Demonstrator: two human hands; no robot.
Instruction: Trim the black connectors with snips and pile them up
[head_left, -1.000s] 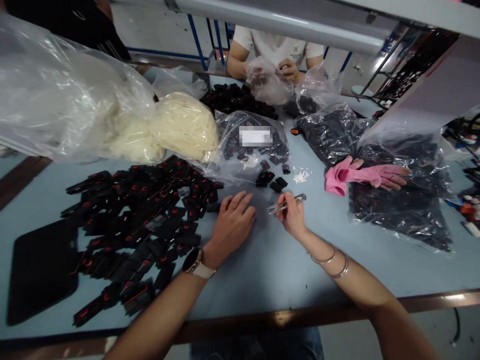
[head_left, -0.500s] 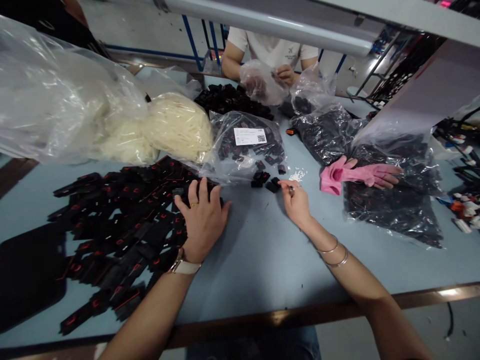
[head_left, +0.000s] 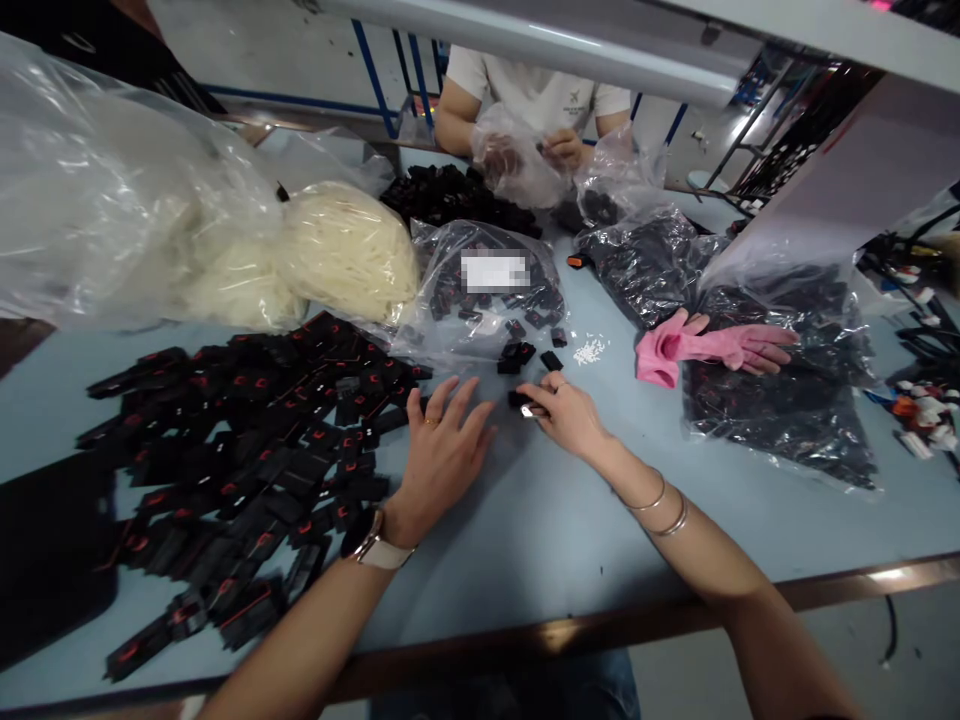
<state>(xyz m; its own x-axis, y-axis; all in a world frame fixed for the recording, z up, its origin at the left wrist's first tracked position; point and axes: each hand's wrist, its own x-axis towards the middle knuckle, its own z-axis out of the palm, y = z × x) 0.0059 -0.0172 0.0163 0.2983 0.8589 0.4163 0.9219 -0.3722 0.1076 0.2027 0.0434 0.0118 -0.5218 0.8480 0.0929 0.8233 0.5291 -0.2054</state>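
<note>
My left hand hovers palm down at the right edge of a spread pile of black parts with red marks, its fingers apart and nothing in them. To the right, my right hand pinches a small black part; a shiny bit shows by its fingertips. Just beyond it lie a few loose black parts and a little heap of white pieces. A clear bag of black parts with a label rests behind both hands.
Bags of cream-coloured pieces stand at the left back. A pink glove lies on bags of black parts at the right. Across the table a person in a white shirt handles a clear bag. A black tray is at the left.
My left hand has drawn right, away from the pile, and its fingers have spread. My right hand has moved left and towards me, with a black part from the loose group.
</note>
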